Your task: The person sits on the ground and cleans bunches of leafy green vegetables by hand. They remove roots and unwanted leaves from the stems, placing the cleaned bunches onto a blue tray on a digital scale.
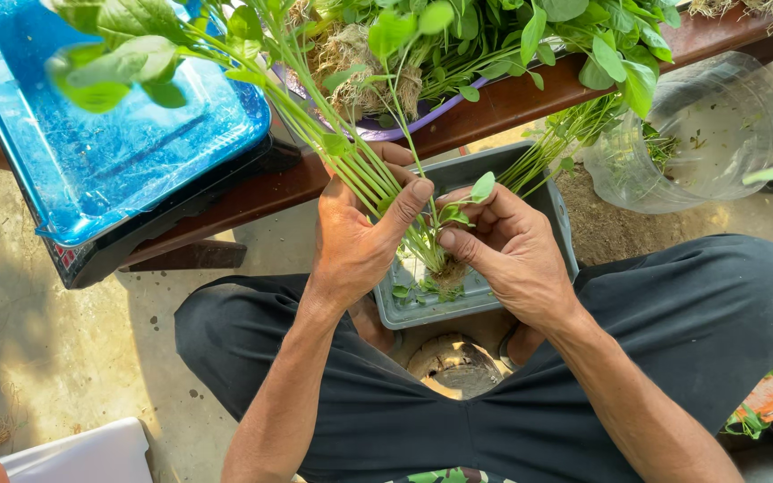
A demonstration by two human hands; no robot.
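My left hand [357, 234] grips a bunch of leafy green stems [333, 143] near their lower end; the leaves fan up and to the left. My right hand [509, 251] pinches the stems close to the root clump [447, 271], thumb against them. Both hands hover over a grey rectangular tray [558, 207] that lies on the ground between my knees and has bits of leaf in it.
A blue tray [109, 152] rests on a low wooden bench [530, 94]. A purple basin [404, 131] full of rooted greens stands on the bench. A clear plastic bag [717, 134] lies at right. A round block [454, 367] sits below the grey tray.
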